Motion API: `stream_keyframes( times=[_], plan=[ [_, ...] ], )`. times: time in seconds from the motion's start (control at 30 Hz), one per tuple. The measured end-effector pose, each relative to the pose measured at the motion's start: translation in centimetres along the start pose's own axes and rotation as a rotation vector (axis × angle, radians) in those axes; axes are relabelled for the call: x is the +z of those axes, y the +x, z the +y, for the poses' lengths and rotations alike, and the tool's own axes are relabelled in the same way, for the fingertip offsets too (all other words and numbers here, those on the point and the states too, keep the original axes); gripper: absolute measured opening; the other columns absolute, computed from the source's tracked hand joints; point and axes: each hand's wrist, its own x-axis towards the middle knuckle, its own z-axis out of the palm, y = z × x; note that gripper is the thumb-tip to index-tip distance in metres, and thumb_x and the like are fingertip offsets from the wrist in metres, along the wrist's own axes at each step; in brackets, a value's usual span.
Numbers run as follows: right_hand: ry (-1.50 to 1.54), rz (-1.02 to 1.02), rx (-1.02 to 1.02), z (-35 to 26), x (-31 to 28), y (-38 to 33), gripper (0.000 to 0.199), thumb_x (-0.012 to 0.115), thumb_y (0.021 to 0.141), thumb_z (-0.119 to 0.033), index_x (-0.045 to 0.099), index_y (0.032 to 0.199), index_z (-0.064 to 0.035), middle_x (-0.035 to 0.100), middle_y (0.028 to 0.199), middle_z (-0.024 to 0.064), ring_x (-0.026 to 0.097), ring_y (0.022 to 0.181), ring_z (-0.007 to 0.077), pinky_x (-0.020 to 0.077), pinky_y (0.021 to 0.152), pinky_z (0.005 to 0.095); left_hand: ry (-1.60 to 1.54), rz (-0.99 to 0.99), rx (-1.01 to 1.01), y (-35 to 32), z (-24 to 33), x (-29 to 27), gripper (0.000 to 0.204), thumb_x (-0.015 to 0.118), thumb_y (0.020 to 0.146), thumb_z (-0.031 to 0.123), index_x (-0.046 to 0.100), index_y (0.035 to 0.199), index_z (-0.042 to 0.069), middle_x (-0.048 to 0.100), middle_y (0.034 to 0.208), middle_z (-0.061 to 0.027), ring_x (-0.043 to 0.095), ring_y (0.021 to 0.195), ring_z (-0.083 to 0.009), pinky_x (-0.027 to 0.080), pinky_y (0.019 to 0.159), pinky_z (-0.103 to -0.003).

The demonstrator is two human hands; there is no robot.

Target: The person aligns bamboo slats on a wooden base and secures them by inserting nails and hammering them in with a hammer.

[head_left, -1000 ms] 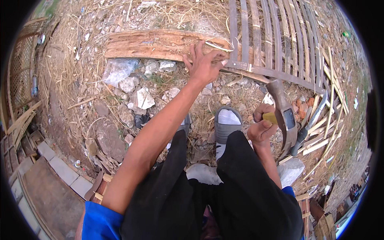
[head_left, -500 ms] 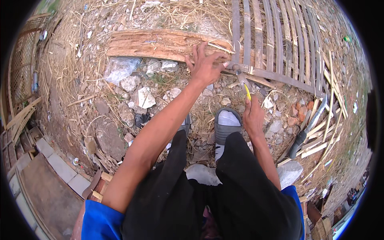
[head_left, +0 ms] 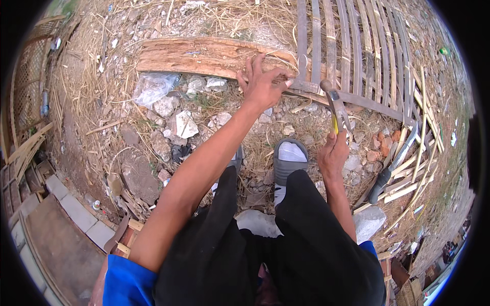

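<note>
My left hand rests on a weathered wooden plank, its outer fingers spread over the surface. Its thumb and index finger close on the end of a flat wooden slat at the frame's near edge. A thin pale strip curls beside these fingers. In my right hand is a hammer with a yellow mark on its handle. The hammer's head is raised, apart from the slat. The slatted frame of parallel strips extends away from me, its near corner lying over the plank's right end.
A curved blade with a black handle lies at the right by loose split strips. Stones, a clear plastic bag and broken brick pieces litter the ground. A sandalled foot is close below the plank.
My right hand has drawn the hammer back, right and toward me, off the slat's end. My left hand stays in place; the pale strip beside it has shifted slightly.
</note>
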Motion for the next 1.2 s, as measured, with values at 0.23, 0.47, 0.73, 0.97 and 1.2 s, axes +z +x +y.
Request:
stream_keyframes(
  times=[0.23, 0.47, 0.73, 0.97, 1.2],
  plan=[
    [-0.106, -0.144, -0.123, 0.1, 1.4, 0.3, 0.038, 0.039, 0.106, -0.035, 0.056, 0.102, -0.0016, 0.052, 0.065, 0.0186, 0.054, 0.056, 0.0390, 0.0392, 0.052, 0.0450, -0.013, -0.029, -0.005, 0.0, -0.1, 0.3, 0.031, 0.071, 0.083, 0.051, 0.070, 0.108, 0.033, 0.026, 0.153, -0.0157, 0.008, 0.147, -0.0345, -0.003, 0.108, -0.069],
    [0.057, -0.058, -0.319, -0.5, -1.3, 1.1, 0.018, 0.054, 0.098, -0.018, 0.055, 0.106, -0.0026, 0.058, 0.070, 0.0203, 0.060, 0.062, 0.0422, 0.0445, 0.051, 0.0479, -0.002, -0.005, 0.014, 0.2, 0.4, 0.2, 0.027, 0.071, 0.084, 0.049, 0.071, 0.106, 0.034, 0.027, 0.153, -0.0153, 0.009, 0.147, -0.0344, -0.002, 0.108, -0.068],
    [-0.053, -0.099, -0.087, -0.6, -1.0, 1.7, 0.021, 0.048, 0.103, -0.025, 0.052, 0.098, -0.0046, 0.058, 0.068, 0.0200, 0.059, 0.057, 0.0427, 0.0424, 0.047, 0.0482, -0.029, -0.021, 0.011, 0.2, -0.1, -0.1, 0.032, 0.070, 0.084, 0.051, 0.070, 0.112, 0.035, 0.022, 0.157, -0.0173, 0.000, 0.148, -0.0403, -0.006, 0.109, -0.070],
    [-0.169, -0.228, -0.059, -0.8, 0.9, 1.7, 0.019, 0.052, 0.101, -0.022, 0.057, 0.102, -0.0045, 0.058, 0.068, 0.0204, 0.060, 0.059, 0.0420, 0.0450, 0.052, 0.0492, -0.060, -0.029, 0.014, -0.1, -0.1, 0.1, 0.041, 0.069, 0.085, 0.051, 0.065, 0.122, 0.034, 0.022, 0.156, -0.0179, 0.002, 0.148, -0.0416, -0.006, 0.109, -0.070],
    [0.027, -0.110, -0.274, -2.5, -2.6, 2.5, 0.023, 0.045, 0.104, -0.026, 0.048, 0.099, -0.0041, 0.055, 0.064, 0.0227, 0.056, 0.056, 0.0444, 0.0393, 0.046, 0.0491, -0.067, -0.038, 0.041, 0.1, 1.0, 0.3, 0.043, 0.070, 0.084, 0.050, 0.064, 0.124, 0.035, 0.022, 0.156, -0.0175, 0.002, 0.148, -0.0412, -0.006, 0.109, -0.069]
  ],
)
